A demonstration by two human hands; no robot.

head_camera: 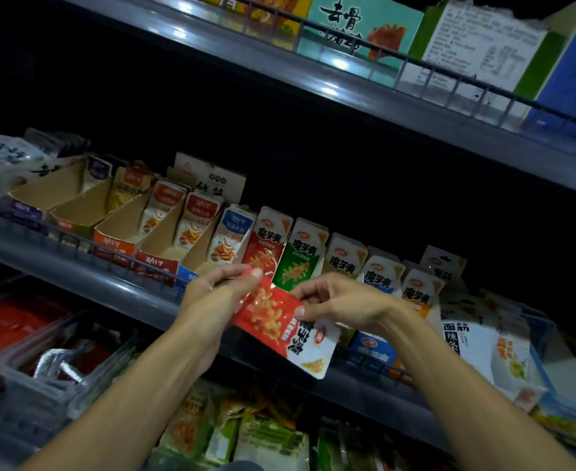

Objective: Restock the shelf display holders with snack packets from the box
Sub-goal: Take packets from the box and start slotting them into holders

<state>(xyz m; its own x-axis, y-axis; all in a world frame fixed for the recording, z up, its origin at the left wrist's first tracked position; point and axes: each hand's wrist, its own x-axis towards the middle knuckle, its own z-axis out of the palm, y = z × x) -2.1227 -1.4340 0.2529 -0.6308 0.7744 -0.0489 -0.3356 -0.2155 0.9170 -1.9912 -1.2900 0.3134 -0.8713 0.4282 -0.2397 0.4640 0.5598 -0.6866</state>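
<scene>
A red and white snack packet (279, 324) hangs upside down in front of the middle shelf. My left hand (216, 294) pinches its red end between thumb and fingers. My right hand (341, 302) pinches its right edge with the thumb on the front. Just behind the hands stands a row of cardboard display holders (157, 239). The holder with red packets (268, 244) is right above the held packet, and a green one (300, 258) stands next to it. The box is not in view.
Several holders at the left (62, 195) hold few packets. A wire rail (86, 244) runs along the shelf front. Boxes (358, 28) stand on the top shelf. Bins of packets (41, 348) fill the lower shelf, and a white packet box (483, 351) sits at the right.
</scene>
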